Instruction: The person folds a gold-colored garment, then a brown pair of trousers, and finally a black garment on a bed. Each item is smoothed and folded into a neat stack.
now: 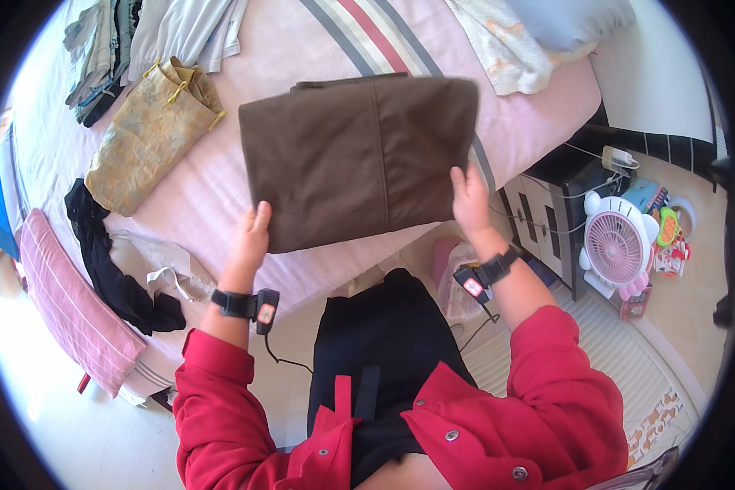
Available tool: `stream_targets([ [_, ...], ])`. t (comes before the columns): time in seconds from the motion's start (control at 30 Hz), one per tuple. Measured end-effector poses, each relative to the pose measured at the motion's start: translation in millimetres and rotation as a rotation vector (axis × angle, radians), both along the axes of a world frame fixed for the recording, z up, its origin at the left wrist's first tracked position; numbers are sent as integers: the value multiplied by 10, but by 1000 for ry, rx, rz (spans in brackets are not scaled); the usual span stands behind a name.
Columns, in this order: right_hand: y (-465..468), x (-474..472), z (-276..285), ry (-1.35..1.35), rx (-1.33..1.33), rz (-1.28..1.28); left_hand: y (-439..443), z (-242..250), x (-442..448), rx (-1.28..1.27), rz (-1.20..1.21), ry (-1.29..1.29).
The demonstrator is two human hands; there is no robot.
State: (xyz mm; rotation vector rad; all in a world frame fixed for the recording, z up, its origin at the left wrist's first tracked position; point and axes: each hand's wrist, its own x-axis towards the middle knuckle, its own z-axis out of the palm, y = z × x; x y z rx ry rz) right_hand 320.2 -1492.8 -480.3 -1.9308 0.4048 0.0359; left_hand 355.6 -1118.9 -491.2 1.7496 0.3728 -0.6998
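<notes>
Between my two hands is a folded brown garment (324,165), leather-like, with a stitched seam running down its face. My left hand (255,236) grips its lower left edge, thumb on the front. At the lower right edge my right hand (470,199) grips it the same way. The fingers behind the cloth are hidden. The garment is held up in front of the pink bedspread (269,37), and a darker folded edge shows behind its top.
A gold drawstring bag (153,138), folded clothes (98,55), a black cloth (107,263) and a pink striped pillow (73,306) lie on the bed's left. To the right, a nightstand (542,208) stands beside the bed, with a white fan (618,242) near it.
</notes>
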Motion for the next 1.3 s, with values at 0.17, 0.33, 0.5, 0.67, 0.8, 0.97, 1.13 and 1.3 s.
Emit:
stream_targets([
  [0.17,-17,-112,-413,263,-71,-22,-109,-272,-78,13,77,96],
  [0.33,-8,-134,-371,293,-175,-74,-299,75,-161,603,-81,-483],
  [0.5,361,161,139,-170,-782,-19,-1014,448,33,758,-620,-883],
  [0.67,544,836,-6,-176,-992,586,-1305,65,664,788,-729,-871],
  [0.8,458,1033,-342,-72,-1020,597,-1235,-192,807,877,-761,-777],
  [0.97,341,920,-482,-163,-967,560,-1114,-208,741,889,-710,-753],
  [1.13,57,784,-478,-238,-890,366,-729,-200,716,1016,-568,-588],
  [1.3,-81,463,-397,-109,-344,178,-679,-80,456,672,-51,-619],
])
